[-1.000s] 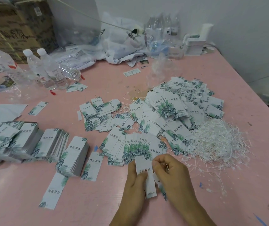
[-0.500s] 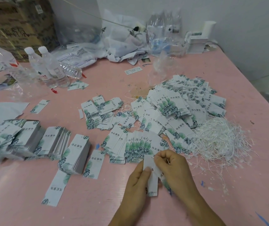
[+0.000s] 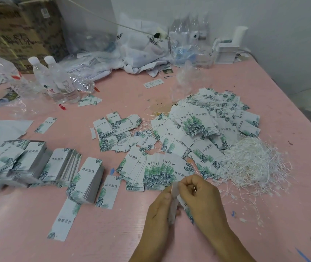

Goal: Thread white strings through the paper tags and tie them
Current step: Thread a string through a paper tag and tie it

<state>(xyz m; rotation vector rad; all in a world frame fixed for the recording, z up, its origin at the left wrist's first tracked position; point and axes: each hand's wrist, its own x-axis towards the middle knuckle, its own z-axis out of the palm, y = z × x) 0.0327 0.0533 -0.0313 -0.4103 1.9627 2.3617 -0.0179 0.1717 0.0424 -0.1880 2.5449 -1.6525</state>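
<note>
My left hand (image 3: 159,214) holds a white paper tag (image 3: 173,210) nearly edge-on near the table's front. My right hand (image 3: 202,197) pinches the tag's top end, and a thin white string (image 3: 195,188) shows between its curled fingers. A second leaf-printed tag (image 3: 187,210) hangs below the right hand. A tangled pile of white strings (image 3: 251,167) lies just right of my hands. A big heap of strung tags (image 3: 207,125) sits behind, with a fanned row of tags (image 3: 158,171) right in front of my hands.
Neat stacks of tags (image 3: 37,163) stand at the left, with loose tags (image 3: 64,220) near them. Three water bottles (image 3: 56,80) stand at the back left beside cardboard boxes (image 3: 18,31). Plastic bags (image 3: 141,48) and a white box (image 3: 226,52) line the wall on the pink table (image 3: 113,242).
The tag has turned from face-up to nearly edge-on between my hands. My right hand has shifted slightly over its top end.
</note>
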